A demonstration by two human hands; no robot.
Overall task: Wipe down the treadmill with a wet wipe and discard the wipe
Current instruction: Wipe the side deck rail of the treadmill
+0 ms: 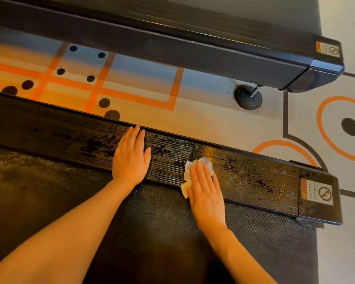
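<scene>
Right hand [206, 193] flat, pressing the wet wipe [190, 177] onto the ribbed side rail [254, 177]; left hand [131, 153] flat beside it, bracing, holding nothing. I'd stroke along the grooves toward the end cap [318, 195] — dust specks remain there.

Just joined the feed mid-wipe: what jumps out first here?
Two bare hands lie flat on the treadmill's ribbed side rail: the left hand rests at mid-rail, and the right hand presses a crumpled white wipe beside it. Beyond the rail is orange-patterned carpet.
</scene>
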